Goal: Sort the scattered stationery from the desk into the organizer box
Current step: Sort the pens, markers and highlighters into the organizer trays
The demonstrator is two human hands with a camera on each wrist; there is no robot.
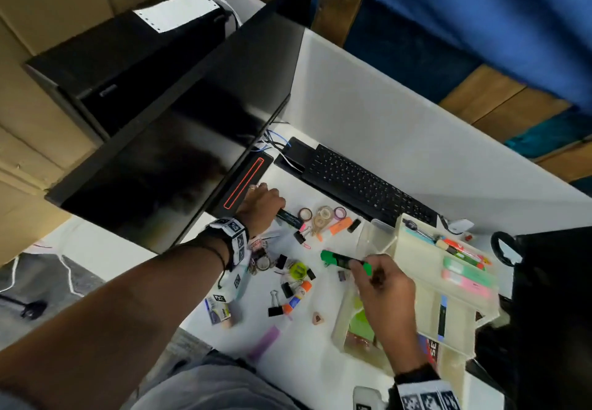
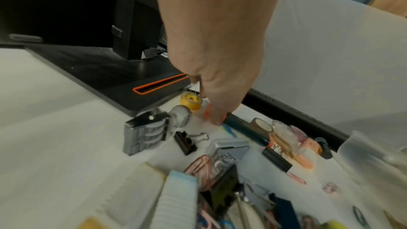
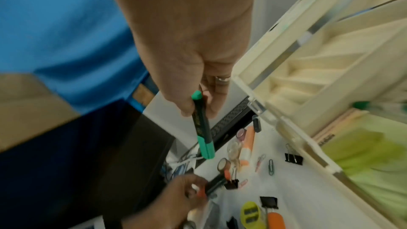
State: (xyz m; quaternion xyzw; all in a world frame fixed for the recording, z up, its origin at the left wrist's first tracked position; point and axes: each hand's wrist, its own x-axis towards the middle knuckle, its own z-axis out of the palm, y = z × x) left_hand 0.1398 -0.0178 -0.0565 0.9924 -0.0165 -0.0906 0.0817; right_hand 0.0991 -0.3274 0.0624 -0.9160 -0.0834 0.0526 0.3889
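My right hand (image 1: pixel 363 267) pinches a green highlighter (image 1: pixel 345 261) above the desk, just left of the cream organizer box (image 1: pixel 416 259); in the right wrist view the green highlighter (image 3: pixel 201 128) hangs from my right hand's fingers (image 3: pixel 187 107), tip down. My left hand (image 1: pixel 272 212) reaches to the monitor base and grips one end of a dark highlighter with orange ends (image 1: pixel 290 219) lying on the desk. In the left wrist view its fingertips (image 2: pixel 216 119) curl over the orange cap of the dark highlighter (image 2: pixel 242 128). The box's upper tray (image 1: pixel 464 268) holds several highlighters and pens.
Tape rolls (image 1: pixel 323 214), an orange highlighter (image 1: pixel 340 227), black binder clips (image 1: pixel 299 237), paper clips, glue sticks (image 1: pixel 296 296), a yellow tape roll (image 2: pixel 191 101) and a purple eraser (image 1: pixel 264 342) lie scattered. A black keyboard (image 1: pixel 368 185) and the monitor base (image 1: pixel 246 182) border the far side.
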